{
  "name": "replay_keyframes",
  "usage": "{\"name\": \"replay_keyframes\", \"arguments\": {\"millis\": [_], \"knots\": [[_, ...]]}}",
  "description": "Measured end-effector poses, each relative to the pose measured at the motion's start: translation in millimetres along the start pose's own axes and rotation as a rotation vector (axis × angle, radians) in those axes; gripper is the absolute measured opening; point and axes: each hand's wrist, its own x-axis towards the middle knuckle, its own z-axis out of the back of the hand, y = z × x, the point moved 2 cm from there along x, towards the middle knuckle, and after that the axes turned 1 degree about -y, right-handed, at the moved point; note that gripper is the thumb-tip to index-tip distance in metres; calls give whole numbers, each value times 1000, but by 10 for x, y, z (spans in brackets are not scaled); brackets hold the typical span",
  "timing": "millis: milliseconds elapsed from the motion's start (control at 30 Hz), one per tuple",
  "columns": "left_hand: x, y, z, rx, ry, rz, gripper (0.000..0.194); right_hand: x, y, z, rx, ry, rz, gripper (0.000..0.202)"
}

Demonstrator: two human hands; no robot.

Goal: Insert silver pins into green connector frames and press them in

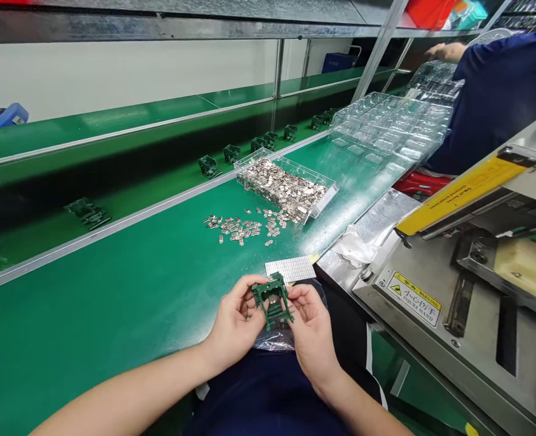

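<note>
Between my hands, over the front edge of the green bench, is a green plastic frame [274, 312] with an open middle. My left hand [237, 318] grips its left side, thumb toward the lower part. On its right side, the fingers of my right hand [311, 321] are closed as well. Whether a small metal piece sits inside the frame I cannot tell. Just beyond it lies a white sheet with a grid of small silvery pieces [290, 268]. Farther off, loose small metal plates [240, 228] are scattered beside a clear plastic box [326, 201] heaped with more of them.
Several similar green parts [231, 153] sit on the green strip behind the metal rail [158, 211]. Clear blister trays [390, 124] are stacked at back right. A machine with a yellow bar [463, 194] stands at my right, and a co-worker in dark blue [513, 91] is beyond it.
</note>
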Motion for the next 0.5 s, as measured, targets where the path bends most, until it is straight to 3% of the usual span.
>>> {"name": "replay_keyframes", "arguments": {"millis": [67, 133, 233, 300, 400, 500], "knots": [[219, -9, -72, -5, -31, -25, 30, -5, -67, 182, -64, -93, 36, 18], [511, 19, -178, -1, -51, -65, 31, 16, -173, 345, -74, -170, -25, 23], [933, 144, -394, 25, 9, -122, 28, 112, -335, 465, -16, -157, -228, 34], [1095, 253, -523, 40, 49, -133, 26, 200, -389, 473, 21, -122, -297, 39], [1092, 373, -616, 79, 60, -123, 29, 302, -402, 455, 50, -88, -310, 39], [902, 404, -594, 147, 58, -115, 34, 320, -393, 444, 76, -21, -336, 39]]}}
